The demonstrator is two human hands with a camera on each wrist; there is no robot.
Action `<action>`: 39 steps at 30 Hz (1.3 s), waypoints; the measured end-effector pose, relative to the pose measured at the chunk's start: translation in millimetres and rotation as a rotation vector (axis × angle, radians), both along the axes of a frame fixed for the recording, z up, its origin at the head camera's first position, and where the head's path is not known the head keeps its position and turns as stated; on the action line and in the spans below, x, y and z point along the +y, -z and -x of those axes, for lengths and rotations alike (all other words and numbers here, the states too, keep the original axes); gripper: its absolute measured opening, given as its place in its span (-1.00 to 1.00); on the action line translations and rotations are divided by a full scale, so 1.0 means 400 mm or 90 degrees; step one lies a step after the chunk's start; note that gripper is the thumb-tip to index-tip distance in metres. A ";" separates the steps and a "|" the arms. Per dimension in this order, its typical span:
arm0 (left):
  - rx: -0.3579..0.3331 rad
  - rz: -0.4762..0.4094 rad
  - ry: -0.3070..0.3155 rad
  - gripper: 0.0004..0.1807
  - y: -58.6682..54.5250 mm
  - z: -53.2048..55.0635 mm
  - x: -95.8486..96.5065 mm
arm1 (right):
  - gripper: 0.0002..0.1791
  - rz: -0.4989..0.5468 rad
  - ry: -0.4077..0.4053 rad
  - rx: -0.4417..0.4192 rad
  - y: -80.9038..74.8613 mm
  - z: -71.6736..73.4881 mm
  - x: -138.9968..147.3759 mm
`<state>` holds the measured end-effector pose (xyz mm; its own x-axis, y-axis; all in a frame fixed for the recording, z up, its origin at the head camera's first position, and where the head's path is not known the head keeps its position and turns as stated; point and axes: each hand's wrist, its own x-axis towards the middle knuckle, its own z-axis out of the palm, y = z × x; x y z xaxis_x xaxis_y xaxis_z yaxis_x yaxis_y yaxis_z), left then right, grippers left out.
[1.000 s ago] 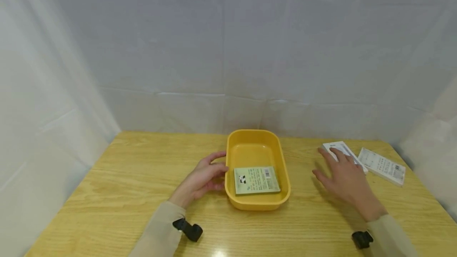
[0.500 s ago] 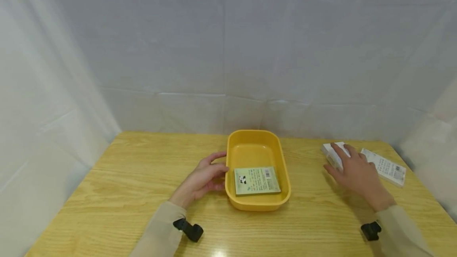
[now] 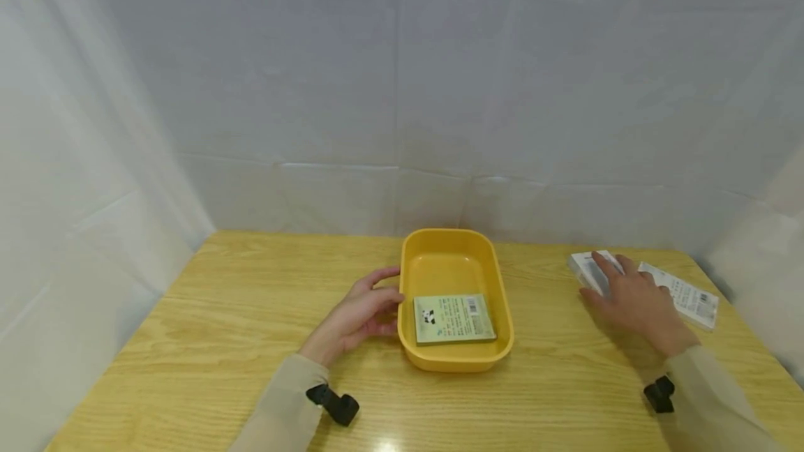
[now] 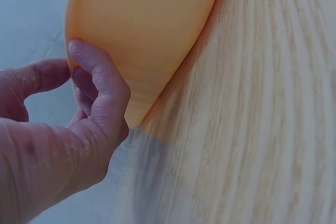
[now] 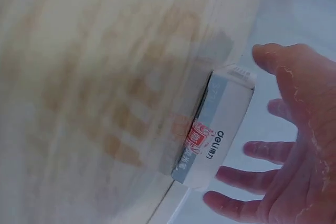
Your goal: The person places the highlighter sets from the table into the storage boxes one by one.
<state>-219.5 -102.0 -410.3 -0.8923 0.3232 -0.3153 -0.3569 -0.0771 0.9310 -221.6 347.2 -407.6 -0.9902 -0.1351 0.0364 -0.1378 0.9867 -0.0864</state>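
A yellow plastic tray (image 3: 504, 330) stands mid-table in the head view. My left hand (image 3: 359, 311) holds its left rim, with thumb and index fingertips at the edge; the left wrist view shows the tray's outer wall (image 4: 147, 24) beside the curled fingers. Inside the tray lies a flat green packet (image 3: 455, 319) printed with a panda, text and a barcode. At the right, my right hand (image 3: 641, 304) hovers over a white box (image 3: 584, 272), fingers spread and partly covering it. "deli" lettering shows on this box (image 5: 220, 124) in the right wrist view, with thumb and fingers close by.
A second flat white box (image 3: 694, 302) with text and a barcode lies just right of the right hand. The wooden table (image 3: 251, 298) ends at a pale hanging sheet (image 3: 314, 89) behind. Similar sheets hang at both sides.
My right hand has shifted right and slightly away from the tray, over the "deli" box. The box turned slightly as the fingers passed over it. The left hand and tray stay put.
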 end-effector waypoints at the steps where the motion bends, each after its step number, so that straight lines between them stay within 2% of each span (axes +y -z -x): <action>1: 0.000 -0.002 0.002 -0.31 0.000 0.000 0.001 | -0.11 -0.002 -0.001 -0.006 0.000 0.003 0.004; 7: -0.002 -0.003 0.002 -0.31 -0.002 0.000 0.002 | -0.21 -0.006 -0.017 -0.030 -0.002 0.017 0.016; 10: -0.002 -0.003 0.003 -0.30 -0.003 -0.001 0.002 | -0.25 -0.004 -0.009 -0.035 -0.003 0.018 0.015; 18: -0.002 -0.002 0.003 -0.29 -0.004 -0.001 0.002 | -0.27 0.007 -0.001 -0.018 0.005 0.018 0.013; 27: -0.003 -0.004 -0.004 -0.29 -0.001 -0.001 0.001 | -0.35 -0.025 -0.023 0.051 -0.002 0.004 -0.005; 35: -0.007 -0.005 -0.007 -0.30 -0.001 -0.002 0.001 | -0.38 -0.052 -0.051 0.133 0.009 -0.002 -0.017; 39: -0.008 -0.004 -0.008 -0.31 0.000 0.000 0.001 | -0.38 -0.072 -0.056 0.156 0.010 -0.003 -0.022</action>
